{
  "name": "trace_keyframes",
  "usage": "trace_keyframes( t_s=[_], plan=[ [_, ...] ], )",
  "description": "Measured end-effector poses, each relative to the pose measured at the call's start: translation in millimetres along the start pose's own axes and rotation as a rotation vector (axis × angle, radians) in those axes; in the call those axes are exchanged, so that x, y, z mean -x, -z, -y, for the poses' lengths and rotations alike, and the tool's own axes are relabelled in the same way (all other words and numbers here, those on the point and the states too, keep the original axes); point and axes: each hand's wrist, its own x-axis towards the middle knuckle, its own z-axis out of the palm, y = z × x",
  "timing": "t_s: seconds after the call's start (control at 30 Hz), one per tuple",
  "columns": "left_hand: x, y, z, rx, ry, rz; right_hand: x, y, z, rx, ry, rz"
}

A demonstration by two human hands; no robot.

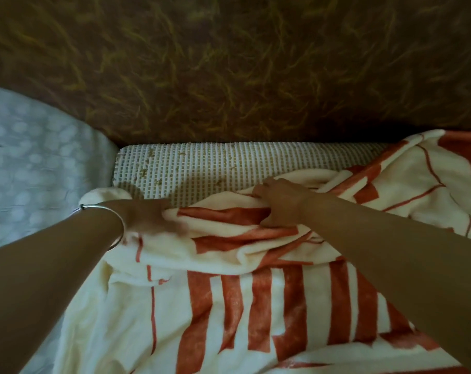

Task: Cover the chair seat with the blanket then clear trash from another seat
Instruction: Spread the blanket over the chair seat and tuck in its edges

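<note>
Seat and contents: the chair seat (pixel 196 168) shows as a white grid-weave surface below the brown backrest (pixel 229 76), which has a yellow streak pattern. Small tan crumbs (pixel 158 182) lie scattered on the grid, mostly toward its left end. The blanket (pixel 229 306), cream with orange-red stripes, lies over the front part of the seat and its right rear corner. The rear strip from centre to left is bare. The blanket's rear edge is bunched into a thick roll running across the seat. A pale dotted fabric (pixel 26 163) lies to the left of the seat.

Hand pose: both my forearms reach forward from the lower corners. My right grip (pixel 280 202) is palm down, fingers curled into the bunched roll, grasping the blanket near the seat's centre. My left grip (pixel 148 218) meets the blanket's left end. It is blurred, and I cannot tell whether it is clenched on the cloth or released. A thin silver bangle (pixel 119 222) circles my left wrist.
</note>
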Motion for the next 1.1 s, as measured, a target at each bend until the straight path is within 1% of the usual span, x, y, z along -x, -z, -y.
trace_keyframes(
  t_s=[0.03,0.1,0.13,0.2,0.23,0.27,0.3,0.33,0.37,0.4,0.43,0.53,0.57,0.63,0.67,0.7,0.73,0.77,0.8,0.83,0.87,0.9,0.97,1.0,1.03,1.1],
  plan=[
    [4,-3,-1,-0.009,0.006,0.087,-2,-3,5,0.031,0.0,-0.019],
    [2,-6,-2,-0.13,-0.035,0.141,-6,-9,14,0.093,0.009,-0.061],
    [3,-6,-3,-0.134,-0.045,0.16,-9,-12,18,0.103,0.016,-0.084],
    [2,0,2,0.1,-0.009,0.268,-10,-9,21,0.042,0.023,-0.144],
    [1,3,8,0.226,0.014,0.333,-11,-4,19,-0.04,0.013,-0.177],
    [3,6,10,0.256,0.03,0.406,-12,2,13,-0.157,-0.003,-0.203],
    [5,10,13,0.145,0.053,0.452,-11,10,7,-0.283,-0.027,-0.229],
    [5,11,16,-0.07,0.095,0.451,-11,16,1,-0.395,-0.048,-0.251],
    [5,10,17,-0.298,0.115,0.422,-10,21,-4,-0.456,-0.049,-0.269],
    [4,10,16,-0.43,0.095,0.352,-10,24,-7,-0.464,-0.034,-0.285],
    [1,9,11,-0.414,0.006,0.251,-9,26,-7,-0.459,-0.013,-0.297],
    [-1,-1,-22,-0.041,-0.423,-0.191,-9,29,-6,-0.501,0.042,-0.312],
    [0,-6,-39,0.03,-0.533,-0.305,-10,29,-6,-0.517,0.053,-0.321],
    [0,-19,-72,0.111,-0.656,-0.415,-9,29,-7,-0.579,0.071,-0.344],
    [0,-23,-85,0.143,-0.678,-0.452,-8,28,-8,-0.617,0.081,-0.36],
    [-2,-25,-94,0.181,-0.655,-0.46,-7,28,-10,-0.65,0.086,-0.372],
    [-4,-24,-99,0.246,-0.609,-0.417,-4,26,-14,-0.68,0.085,-0.373],
    [-5,-20,-99,0.362,-0.565,-0.3,-3,26,-17,-0.7,0.088,-0.373],
    [-3,-14,-97,0.518,-0.516,-0.133,0,25,-22,-0.7,0.089,-0.383],
    [1,-8,-93,0.599,-0.459,0.009,2,26,-28,-0.68,0.084,-0.399],
    [6,-1,-87,0.633,-0.391,0.077,6,26,-34,-0.645,0.061,-0.41],
    [5,3,-81,0.558,-0.371,0.083,9,27,-42,-0.604,0.029,-0.401],
    [2,9,-76,0.268,-0.349,-0.049,18,28,-56,-0.496,-0.023,-0.312],
    [2,10,-77,0.217,-0.381,-0.108,21,27,-60,-0.421,-0.038,-0.248],
    [3,10,-83,0.279,-0.411,-0.115,24,26,-62,-0.345,-0.052,-0.19],
    [7,7,-98,0.364,-0.437,-0.072,29,21,-66,-0.208,-0.071,-0.123]
  ],
)
